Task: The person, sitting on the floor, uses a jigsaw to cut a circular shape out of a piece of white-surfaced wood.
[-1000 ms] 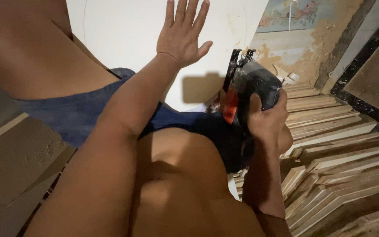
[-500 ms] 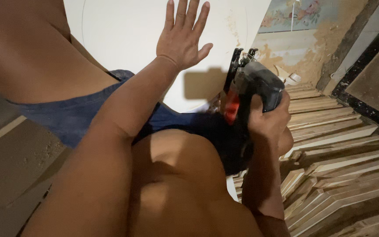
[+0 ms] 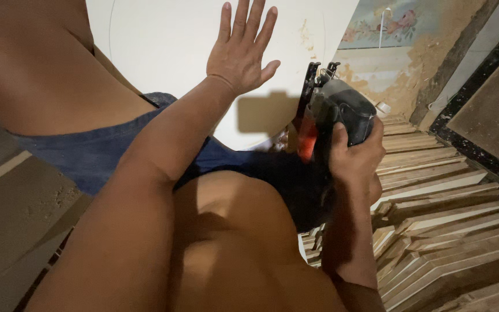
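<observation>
My left hand [image 3: 241,49] lies flat on a large white board [image 3: 163,46], fingers spread, palm down. My right hand [image 3: 356,162] grips the handle of a black power saw with a red part [image 3: 330,115], held upright at the board's right edge. The saw's metal base touches the rim of the board. My bare knee [image 3: 232,231] and blue shorts [image 3: 99,150] fill the middle of the view and hide the board's near edge.
A stack of long wooden strips [image 3: 451,214] lies on the right, under and beyond the saw. A dark-framed panel [image 3: 492,115] leans at the far right. A rough plastered wall with a painted picture [image 3: 399,23] stands behind. Grey slabs [image 3: 12,219] lie at the left.
The saw has shifted very slightly along the board's edge. My left hand stays flat on the board in the same place.
</observation>
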